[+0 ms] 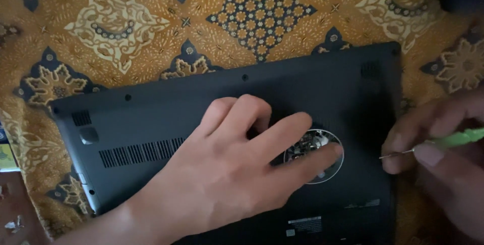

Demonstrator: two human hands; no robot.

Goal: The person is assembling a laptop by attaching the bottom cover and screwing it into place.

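Green-handled screwdriver (443,141) in right hand (443,159), tip leftward.

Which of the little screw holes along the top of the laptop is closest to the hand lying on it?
The middle one, just above the left hand's knuckles. The others sit far off: one toward the left, one at the right corner.

Looks like a home, not a repair bench: an orange-and-navy patterned batik cloth (126,28) covers the whole work surface under an upturned dark laptop (242,139), light is dim, with no workshop mat or shop fittings in view.
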